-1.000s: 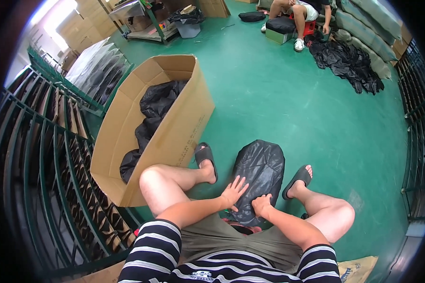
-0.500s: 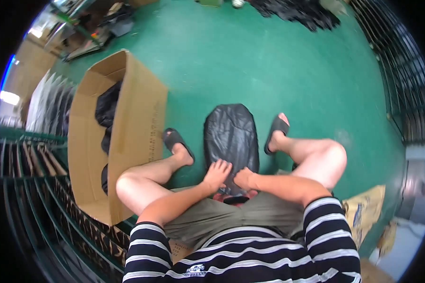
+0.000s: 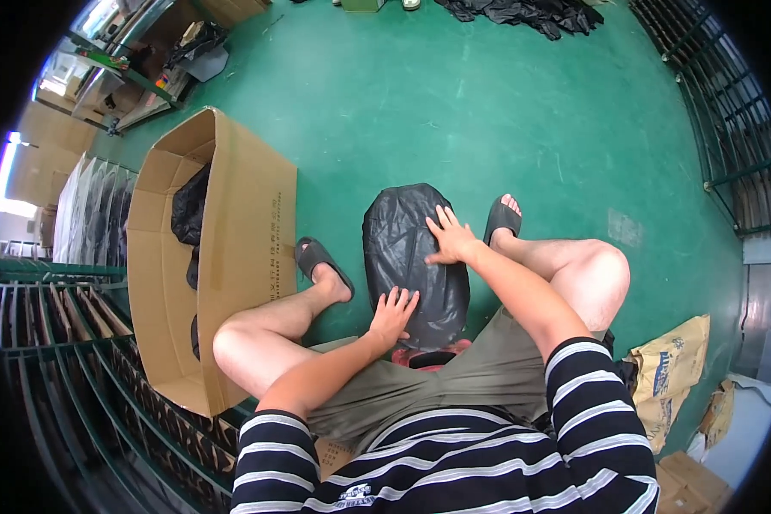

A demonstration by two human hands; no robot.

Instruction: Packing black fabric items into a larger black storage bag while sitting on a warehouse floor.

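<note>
A full black plastic bag (image 3: 398,231) lies on the green floor between my feet, its near end close to my lap. Flat on its near part rests my left hand (image 3: 393,315), fingers spread, pressing the plastic. Farther up, at the bag's right side, my right hand (image 3: 452,236) lies with fingers and thumb apart on the surface. Neither hand grips anything. What the bag contains is hidden. Something red (image 3: 433,355) shows just beneath its near end, partly covered by my shorts.
A tall open cardboard box (image 3: 253,231) with black bags (image 3: 191,206) inside stands left of my leg. Green metal racks (image 3: 60,343) line the left. At right lies a yellowish paper sack (image 3: 670,368). Black plastic (image 3: 527,13) is heaped on the far floor.
My right hand has left the bag's near end, where it was closed, and moved forward, opening flat on the upper right side. My left hand stays in nearly the same place.
</note>
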